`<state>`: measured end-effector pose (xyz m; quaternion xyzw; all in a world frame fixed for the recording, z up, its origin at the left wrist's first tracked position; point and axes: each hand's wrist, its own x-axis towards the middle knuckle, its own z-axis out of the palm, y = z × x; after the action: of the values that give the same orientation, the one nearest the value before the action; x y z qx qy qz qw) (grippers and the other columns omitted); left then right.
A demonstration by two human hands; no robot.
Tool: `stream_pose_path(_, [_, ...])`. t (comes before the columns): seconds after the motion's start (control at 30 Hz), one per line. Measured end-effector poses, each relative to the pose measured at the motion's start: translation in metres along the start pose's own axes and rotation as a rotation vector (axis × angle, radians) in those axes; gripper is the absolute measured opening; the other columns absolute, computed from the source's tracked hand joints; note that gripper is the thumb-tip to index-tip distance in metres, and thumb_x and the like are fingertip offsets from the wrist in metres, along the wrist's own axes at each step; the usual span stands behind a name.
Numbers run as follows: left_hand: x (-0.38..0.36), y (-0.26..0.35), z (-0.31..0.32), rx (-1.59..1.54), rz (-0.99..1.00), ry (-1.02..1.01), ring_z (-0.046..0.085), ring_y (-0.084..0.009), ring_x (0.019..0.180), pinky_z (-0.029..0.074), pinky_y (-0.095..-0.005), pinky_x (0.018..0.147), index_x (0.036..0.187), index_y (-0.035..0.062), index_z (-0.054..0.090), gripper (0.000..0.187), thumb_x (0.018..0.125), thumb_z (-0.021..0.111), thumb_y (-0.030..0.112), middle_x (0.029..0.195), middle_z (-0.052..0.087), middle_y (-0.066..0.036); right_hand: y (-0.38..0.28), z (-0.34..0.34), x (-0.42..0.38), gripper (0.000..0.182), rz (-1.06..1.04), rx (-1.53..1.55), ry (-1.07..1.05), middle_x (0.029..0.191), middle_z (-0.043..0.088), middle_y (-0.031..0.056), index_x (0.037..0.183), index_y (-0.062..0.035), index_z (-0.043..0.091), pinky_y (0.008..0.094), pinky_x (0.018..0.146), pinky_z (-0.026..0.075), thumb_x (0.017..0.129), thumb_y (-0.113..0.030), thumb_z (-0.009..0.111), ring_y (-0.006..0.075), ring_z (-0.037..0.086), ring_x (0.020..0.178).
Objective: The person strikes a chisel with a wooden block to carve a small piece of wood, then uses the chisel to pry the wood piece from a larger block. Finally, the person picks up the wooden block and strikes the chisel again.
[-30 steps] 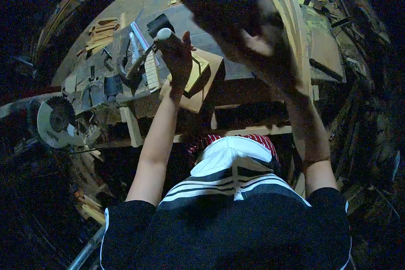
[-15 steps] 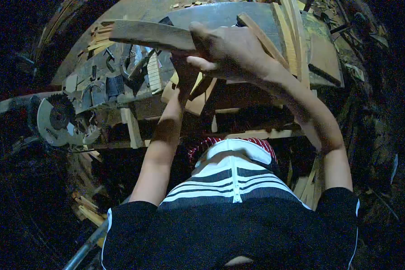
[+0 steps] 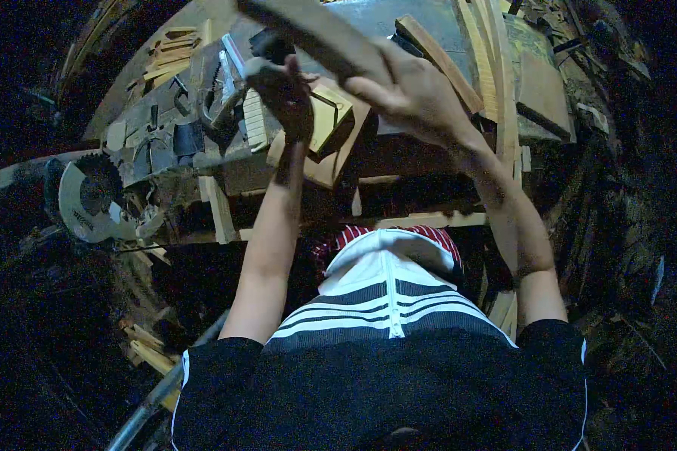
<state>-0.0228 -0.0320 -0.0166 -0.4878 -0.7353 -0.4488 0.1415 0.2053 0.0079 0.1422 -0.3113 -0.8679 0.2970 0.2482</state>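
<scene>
My right hand (image 3: 410,94) grips one end of a wooden board (image 3: 316,36), its thumb lying along the near side. The board is held above the workbench (image 3: 361,15) and slants up to the left, its far end reaching the top edge of the view. My left hand (image 3: 284,98) is in shadow, apart from the board, with its fingers loosely spread and nothing visible in them. Just right of that hand lies a pale yellow wooden piece (image 3: 329,120) with a dark outline, on top of a brown wood block (image 3: 327,174).
A circular saw (image 3: 90,199) sits at the bench's left end. Several thin wood strips (image 3: 174,56) lie at the back left. A pale slatted piece (image 3: 255,120) is beside my left hand. Long planks (image 3: 496,83) and a wide board (image 3: 543,98) lie on the right.
The board has swung from nearly level to a slant, its left end rising. My left hand has come out from beneath it and moved left, uncovering the yellow wooden piece.
</scene>
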Motion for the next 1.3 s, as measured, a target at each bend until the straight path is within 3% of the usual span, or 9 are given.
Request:
stream_pose_path(0.07, [-0.006, -0.01, -0.005, -0.693, -0.342, 0.095, 0.065, -0.0209, 0.081, 0.055, -0.0359, 0.066, 0.096, 0.0015, 0.047, 0.027, 0.092, 0.058, 0.027, 0.09, 0.06, -0.011, 0.022, 0.004, -0.012, 0.06, 0.286, 0.245, -0.021, 0.092, 0.064, 0.0236, 0.102, -0.0037, 0.056, 0.0462, 0.074, 0.049, 0.076, -0.058, 0.062, 0.0413, 0.062, 0.089])
stream_pose_path(0.13, [0.007, -0.014, -0.016, -0.911, -0.631, 0.202, 0.065, -0.0228, 0.064, 0.055, -0.0381, 0.061, 0.09, 0.001, 0.044, 0.034, 0.092, 0.058, 0.032, 0.08, 0.061, -0.013, 0.042, 0.004, -0.032, 0.058, 0.311, 0.238, -0.002, 0.095, 0.062, 0.0248, 0.099, -0.0018, 0.056, 0.0437, 0.077, 0.047, 0.077, -0.055, 0.062, 0.0405, 0.061, 0.093])
stream_pose_path(0.27, [0.028, 0.011, -0.045, -0.833, -0.934, 0.539, 0.051, -0.0202, 0.045, 0.049, -0.0347, 0.048, 0.089, -0.0013, 0.037, 0.056, 0.087, 0.058, 0.05, 0.063, 0.046, -0.007, 0.058, 0.005, -0.068, 0.055, 0.442, 0.31, 0.012, 0.094, 0.063, 0.0206, 0.104, -0.001, 0.056, 0.0409, 0.077, 0.047, 0.08, -0.05, 0.062, 0.0343, 0.063, 0.089])
stream_pose_path(0.4, [0.041, 0.017, -0.055, -0.875, -0.984, 0.496, 0.045, -0.0145, 0.045, 0.042, -0.0299, 0.043, 0.084, 0.0026, 0.036, 0.051, 0.088, 0.058, 0.048, 0.062, 0.044, -0.005, 0.063, 0.002, -0.09, 0.055, 0.62, 0.416, -0.021, 0.093, 0.064, 0.0165, 0.109, -0.0007, 0.056, 0.0382, 0.076, 0.047, 0.081, -0.047, 0.062, 0.029, 0.063, 0.085])
stream_pose_path(0.53, [0.048, 0.038, -0.048, -1.017, -0.777, 0.457, 0.042, -0.0122, 0.043, 0.042, -0.028, 0.044, 0.075, 0.0077, 0.04, 0.044, 0.088, 0.06, 0.044, 0.053, 0.04, -0.001, 0.076, 0.012, -0.103, 0.054, 0.553, 0.392, 0.054, 0.094, 0.063, 0.0169, 0.109, 0.001, 0.056, 0.037, 0.075, 0.047, 0.082, -0.046, 0.061, 0.0285, 0.062, 0.085])
stream_pose_path(0.6, [0.04, 0.02, -0.039, -1.136, -0.858, 0.313, 0.046, -0.0129, 0.046, 0.044, -0.0279, 0.048, 0.08, 0.0076, 0.042, 0.035, 0.089, 0.059, 0.037, 0.056, 0.043, -0.001, 0.081, 0.014, -0.107, 0.051, 0.363, 0.299, 0.017, 0.092, 0.059, 0.0097, 0.11, 0.0036, 0.054, 0.0297, 0.079, 0.042, 0.085, -0.04, 0.061, 0.0156, 0.054, 0.084])
stream_pose_path(0.83, [0.034, 0.048, -0.028, -0.942, -0.406, 0.226, 0.051, -0.0135, 0.055, 0.046, -0.0295, 0.055, 0.097, 0.006, 0.042, 0.015, 0.089, 0.052, 0.015, 0.064, 0.048, -0.003, 0.063, 0.014, -0.096, 0.049, 0.569, 0.471, 0.068, 0.087, 0.057, 0.0076, 0.108, 0.0026, 0.054, 0.0289, 0.075, 0.043, 0.085, -0.04, 0.062, 0.015, 0.053, 0.08])
stream_pose_path(0.97, [0.03, 0.056, -0.025, -1.089, -0.626, 0.215, 0.051, -0.0123, 0.056, 0.044, -0.0271, 0.055, 0.098, 0.0067, 0.042, 0.016, 0.091, 0.053, 0.017, 0.065, 0.048, -0.003, 0.062, 0.015, -0.098, 0.047, 0.578, 0.431, 0.055, 0.082, 0.055, 0.0047, 0.105, 0.0012, 0.054, 0.0275, 0.067, 0.042, 0.085, -0.04, 0.061, 0.0126, 0.052, 0.073])
stream_pose_path(1.3, [0.004, 0.049, -0.014, -0.971, -0.553, 0.222, 0.054, -0.0125, 0.062, 0.047, -0.0269, 0.06, 0.103, 0.0092, 0.041, 0.023, 0.091, 0.06, 0.017, 0.079, 0.052, -0.002, 0.065, 0.018, -0.107, 0.044, 0.65, 0.46, 0.033, 0.076, 0.054, 0.0039, 0.104, -0.0013, 0.054, 0.026, 0.058, 0.041, 0.085, -0.041, 0.062, 0.0101, 0.051, 0.066])
